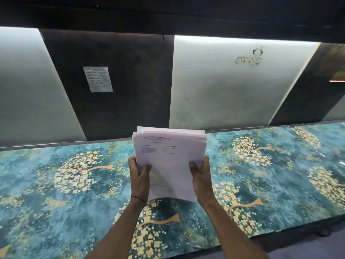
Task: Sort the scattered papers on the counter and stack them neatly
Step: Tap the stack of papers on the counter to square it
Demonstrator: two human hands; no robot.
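Observation:
A stack of white printed papers (169, 156) is held up above the counter (56, 193), tilted with its top edge away from me. My left hand (139, 176) grips its lower left edge, thumb on the front sheet. My right hand (200, 176) grips the lower right edge the same way. The sheets' top edges are slightly uneven, with a few corners poking out at the upper left. The bottom edge curves just above the counter surface.
The counter wears a teal covering with yellow flowering trees and runs across the whole view. A dark and white panelled wall (233, 86) rises behind it, with a small note (98, 79) stuck on a dark panel. The counter's front edge (280, 232) runs along the lower right.

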